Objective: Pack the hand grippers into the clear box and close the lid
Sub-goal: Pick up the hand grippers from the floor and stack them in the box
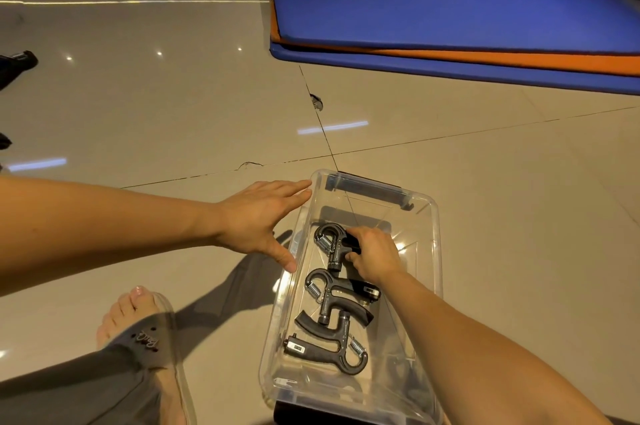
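Head view places the clear box (437,244) on the tiled floor, open-topped, with the task's items already inside it. The left hand (258,217) lies flat against the box's left wall, fingers straight and holding nothing. Keep it there so the box does not slide. The right hand (372,256) reaches inside with its fingers curled round the handle of the farthest hand gripper (334,243). Lower this gripper flat onto the box floor, parallel to the middle hand gripper (341,296) and not resting on it, so nothing rises above the rim and blocks the lid. Release only once it lies stable. Count: one stack of blue and orange mats (450,9), one clear box, two hands, three hand grippers including the nearest hand gripper (325,350). No lid can be identified.
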Demonstrator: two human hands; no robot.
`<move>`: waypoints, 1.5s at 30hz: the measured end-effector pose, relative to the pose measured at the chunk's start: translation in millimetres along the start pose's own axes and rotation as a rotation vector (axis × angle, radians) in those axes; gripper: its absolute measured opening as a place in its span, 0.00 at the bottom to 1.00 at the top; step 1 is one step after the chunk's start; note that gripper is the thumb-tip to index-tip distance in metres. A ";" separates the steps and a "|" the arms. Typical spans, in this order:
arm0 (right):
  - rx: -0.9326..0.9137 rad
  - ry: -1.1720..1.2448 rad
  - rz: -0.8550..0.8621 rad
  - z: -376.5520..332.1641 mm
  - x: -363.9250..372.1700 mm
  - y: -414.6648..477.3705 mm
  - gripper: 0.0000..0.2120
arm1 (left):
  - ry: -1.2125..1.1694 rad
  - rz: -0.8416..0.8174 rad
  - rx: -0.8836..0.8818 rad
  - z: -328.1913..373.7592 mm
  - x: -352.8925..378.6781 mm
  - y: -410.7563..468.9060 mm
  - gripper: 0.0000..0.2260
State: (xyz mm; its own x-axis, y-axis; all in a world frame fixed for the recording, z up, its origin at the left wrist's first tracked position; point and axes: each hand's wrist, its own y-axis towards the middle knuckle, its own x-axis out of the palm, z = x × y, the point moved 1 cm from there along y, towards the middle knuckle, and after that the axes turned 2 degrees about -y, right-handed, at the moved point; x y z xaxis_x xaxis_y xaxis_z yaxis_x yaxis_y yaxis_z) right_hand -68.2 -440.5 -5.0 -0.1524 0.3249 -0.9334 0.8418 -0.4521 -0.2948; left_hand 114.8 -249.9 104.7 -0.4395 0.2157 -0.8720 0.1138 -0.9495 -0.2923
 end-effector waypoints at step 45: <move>-0.589 0.378 0.045 -546.7 -90.0 -200.2 0.10 | 0.040 0.445 -0.950 -8.1 -75.0 -641.8 0.17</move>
State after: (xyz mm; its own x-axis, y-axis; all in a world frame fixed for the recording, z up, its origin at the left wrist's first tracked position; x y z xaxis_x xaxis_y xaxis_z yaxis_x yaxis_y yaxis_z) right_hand 60.1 74.9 249.8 -0.0102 0.6311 -0.7756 0.9998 0.0191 0.0024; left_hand 81.9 345.2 354.5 -0.1583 -0.0852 -0.9837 0.9180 -0.3797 -0.1149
